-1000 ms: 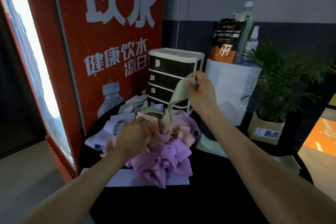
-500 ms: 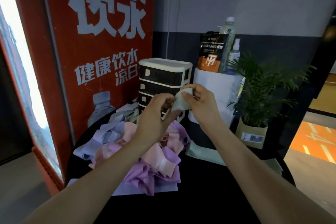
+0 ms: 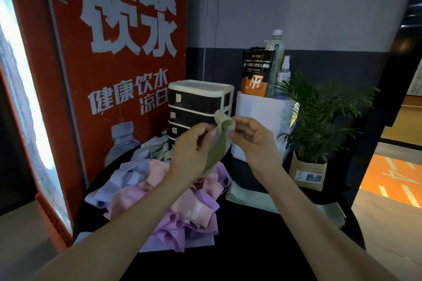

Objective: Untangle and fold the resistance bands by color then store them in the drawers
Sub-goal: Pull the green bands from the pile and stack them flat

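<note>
Over black table (image 3: 262, 246), both hands pinch green band (image 3: 220, 143) between them.

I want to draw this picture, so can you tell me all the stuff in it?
green band: one, pale green, held up between both hands
pile of bands: many, pink, purple and lilac, tangled on the table
folded green bands: a flat stack, right of the pile
table: one, black
drawers: one unit, white frame, dark fronts, behind the pile
white box: one, right of the drawers
pouch: one, black and orange, on the box
bottles: two, on the box
plant: one, green, in a paper bag
sign: one, red
left hand: pinches the band
right hand: pinches the band
</note>
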A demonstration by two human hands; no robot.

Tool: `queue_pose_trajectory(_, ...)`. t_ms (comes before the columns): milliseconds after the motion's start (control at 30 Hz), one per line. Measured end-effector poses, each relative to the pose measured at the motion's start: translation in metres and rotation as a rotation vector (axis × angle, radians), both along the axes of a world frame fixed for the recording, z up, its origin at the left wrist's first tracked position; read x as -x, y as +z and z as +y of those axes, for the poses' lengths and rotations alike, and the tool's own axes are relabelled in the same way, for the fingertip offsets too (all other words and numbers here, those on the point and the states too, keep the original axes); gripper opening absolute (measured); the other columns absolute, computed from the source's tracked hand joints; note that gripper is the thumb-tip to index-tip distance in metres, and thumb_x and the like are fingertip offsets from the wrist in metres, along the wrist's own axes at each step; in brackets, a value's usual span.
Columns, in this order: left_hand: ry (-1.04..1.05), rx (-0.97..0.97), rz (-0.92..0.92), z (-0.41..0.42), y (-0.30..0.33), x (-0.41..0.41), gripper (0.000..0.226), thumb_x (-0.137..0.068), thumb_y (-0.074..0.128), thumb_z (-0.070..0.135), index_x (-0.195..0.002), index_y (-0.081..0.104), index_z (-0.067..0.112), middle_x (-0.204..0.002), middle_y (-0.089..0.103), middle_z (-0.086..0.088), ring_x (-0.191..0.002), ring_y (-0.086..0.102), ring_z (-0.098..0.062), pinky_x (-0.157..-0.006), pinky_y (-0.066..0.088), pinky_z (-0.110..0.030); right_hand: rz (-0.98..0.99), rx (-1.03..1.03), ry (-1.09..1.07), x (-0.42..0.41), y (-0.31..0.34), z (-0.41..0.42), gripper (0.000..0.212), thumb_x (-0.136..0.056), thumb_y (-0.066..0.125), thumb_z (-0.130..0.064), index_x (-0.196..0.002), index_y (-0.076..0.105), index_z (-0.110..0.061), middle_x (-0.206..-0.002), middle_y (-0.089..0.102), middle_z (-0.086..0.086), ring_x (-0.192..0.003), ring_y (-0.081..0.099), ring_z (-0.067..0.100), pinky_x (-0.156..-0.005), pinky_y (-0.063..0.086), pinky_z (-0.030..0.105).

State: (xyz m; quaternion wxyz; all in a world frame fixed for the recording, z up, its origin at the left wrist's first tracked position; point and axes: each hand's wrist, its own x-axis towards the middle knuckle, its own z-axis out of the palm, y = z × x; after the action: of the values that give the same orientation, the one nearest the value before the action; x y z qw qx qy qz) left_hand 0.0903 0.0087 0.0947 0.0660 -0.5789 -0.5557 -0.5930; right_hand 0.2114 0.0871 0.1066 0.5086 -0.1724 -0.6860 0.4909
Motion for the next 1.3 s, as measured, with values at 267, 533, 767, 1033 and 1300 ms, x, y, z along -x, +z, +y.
queue_pose_trajectory(267, -0.081, 0.051, -0.196, -0.007, 0.012, 0.002, 0.026, -0.098, 0.04, 0.01, -0.074, 0.049, 0.013, -0.066, 0.042, 0.003, -0.059, 0.039, 0.0, -0.057, 0.031, -0.014, -0.05, -0.082, 0.025, -0.014, 0.002, 0.005, 0.024, -0.093, 0.049, -0.001, -0.088, 0.065, -0.018, -0.078, 0.069, -0.005, -0.073, 0.061, 0.008, -0.073, 0.049, 0.021)
queue_pose_trajectory(533, -0.09, 0.284, -0.225, -0.009, -0.001, 0.004, 0.018, -0.096, 0.044, 0.014, -0.08, 0.052, 0.017, -0.077, 0.051, 0.007, -0.068, 0.047, -0.002, -0.058, 0.037, -0.004, 0.032, 0.15, 0.248, -0.022, -0.006, 0.0, 0.015, -0.088, 0.052, -0.004, -0.081, 0.064, -0.009, -0.07, 0.068, -0.002, -0.065, 0.059, 0.011, -0.069, 0.048, 0.024)
queue_pose_trajectory(767, -0.348, 0.246, -0.162, -0.015, -0.005, -0.013, 0.019, -0.09, 0.043, 0.036, -0.086, 0.054, 0.021, -0.077, 0.053, 0.004, -0.071, 0.05, -0.003, -0.068, 0.042, -0.016, -0.013, 0.202, 0.207, -0.021, -0.012, -0.002, 0.014, -0.088, 0.055, -0.005, -0.08, 0.064, -0.009, -0.07, 0.069, 0.003, -0.064, 0.063, 0.014, -0.067, 0.054, 0.032)
queue_pose_trajectory(1033, -0.36, 0.292, -0.146, -0.012, -0.014, -0.013, 0.02, -0.089, 0.056, 0.041, -0.09, 0.058, 0.021, -0.07, 0.05, 0.008, -0.061, 0.045, -0.001, -0.057, 0.037, -0.015, -0.084, 0.087, 0.082, -0.022, -0.015, -0.004, 0.012, -0.086, 0.06, -0.002, -0.078, 0.064, -0.009, -0.065, 0.066, -0.002, -0.054, 0.058, 0.003, -0.052, 0.046, 0.013)
queue_pose_trajectory(1300, -0.189, 0.231, -0.04, -0.002, -0.014, -0.012, 0.013, -0.09, 0.057, 0.024, -0.084, 0.062, 0.013, -0.066, 0.052, 0.007, -0.057, 0.046, 0.002, -0.053, 0.035, -0.009, -0.42, -0.35, -0.095, -0.022, -0.01, -0.007, 0.016, -0.09, 0.059, -0.017, -0.105, 0.065, -0.018, -0.101, 0.064, -0.004, -0.09, 0.059, 0.008, -0.078, 0.046, 0.013)
